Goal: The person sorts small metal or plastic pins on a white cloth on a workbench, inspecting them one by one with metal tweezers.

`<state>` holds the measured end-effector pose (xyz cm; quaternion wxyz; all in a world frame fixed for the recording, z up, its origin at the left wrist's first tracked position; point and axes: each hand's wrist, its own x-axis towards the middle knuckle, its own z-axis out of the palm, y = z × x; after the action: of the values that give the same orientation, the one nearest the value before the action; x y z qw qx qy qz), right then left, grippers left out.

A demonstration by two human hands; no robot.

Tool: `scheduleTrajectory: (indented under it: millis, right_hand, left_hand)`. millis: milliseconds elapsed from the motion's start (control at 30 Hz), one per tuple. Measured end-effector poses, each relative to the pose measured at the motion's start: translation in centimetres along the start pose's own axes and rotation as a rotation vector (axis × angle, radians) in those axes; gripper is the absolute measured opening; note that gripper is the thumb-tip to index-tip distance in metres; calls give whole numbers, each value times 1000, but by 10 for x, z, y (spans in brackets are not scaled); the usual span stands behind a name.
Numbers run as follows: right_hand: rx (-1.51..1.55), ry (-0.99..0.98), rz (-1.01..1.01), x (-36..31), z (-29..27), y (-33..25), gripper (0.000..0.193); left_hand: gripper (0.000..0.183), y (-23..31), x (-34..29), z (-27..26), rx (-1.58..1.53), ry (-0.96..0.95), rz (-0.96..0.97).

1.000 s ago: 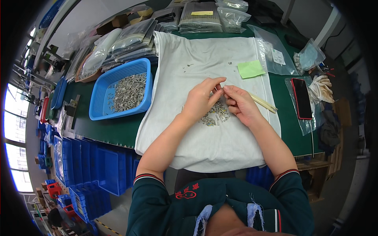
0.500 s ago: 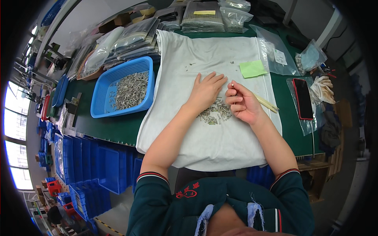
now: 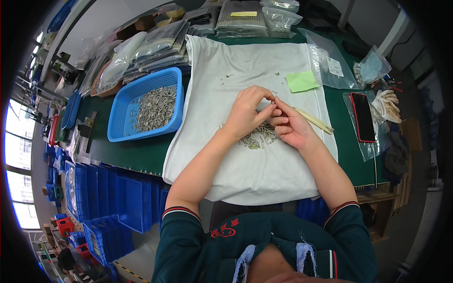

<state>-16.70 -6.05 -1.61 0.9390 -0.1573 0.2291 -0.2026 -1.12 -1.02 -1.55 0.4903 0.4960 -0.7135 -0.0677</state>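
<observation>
My left hand (image 3: 249,111) and my right hand (image 3: 293,126) meet at the fingertips over a white cloth (image 3: 226,174). Between my right thumb and fingers is a small metal pin, mostly hidden. The left thumb and forefinger are bent in a pinch against the right fingertips; what they grip is too small to make out. Under the hands lies a loose pile of small metal pins (image 3: 257,139), partly covered by them. Many similar pieces (image 3: 158,109) fill part of a blue plastic basket (image 3: 120,129) on the left.
A green paper note (image 3: 302,81) and a pale yellow slim tool (image 3: 314,120) lie on the cloth's right side. Further right are a red-edged phone (image 3: 362,118) and white gloves (image 3: 387,106). Bagged stacks (image 3: 243,21) line the table's back. Blue crates (image 3: 108,193) stand below left.
My left hand has gone from lying flat on the cloth with fingers spread to pinching at the right fingertips. The right hand has stayed nearly in place.
</observation>
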Motion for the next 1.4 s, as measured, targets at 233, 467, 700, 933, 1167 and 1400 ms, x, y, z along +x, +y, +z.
scheduleTrajectory:
  millis: [233,467,700,933,1167,1400]
  right_hand:
    - [-315,196,-166,-6,11,2,20]
    - [-582,240,-324,-8,18,3,23]
    - [-664,255,-384,-7,19,6,23]
    - [-660,257,-391,-7,16,7,20]
    - [-633,265,-351,-7,18,4,15]
    - [-549,249,-322,-6,12,0,17]
  left_hand:
    - [15,1,-1,0,-7,66,-48]
    - [11,-2,2,-3,179,93,41]
    - [15,1,2,-5,248,81,116]
    - [16,3,1,-5,283,59,165]
    - [15,0,0,-7,289,43,185]
    - [14,2,2,-8,206,22,189]
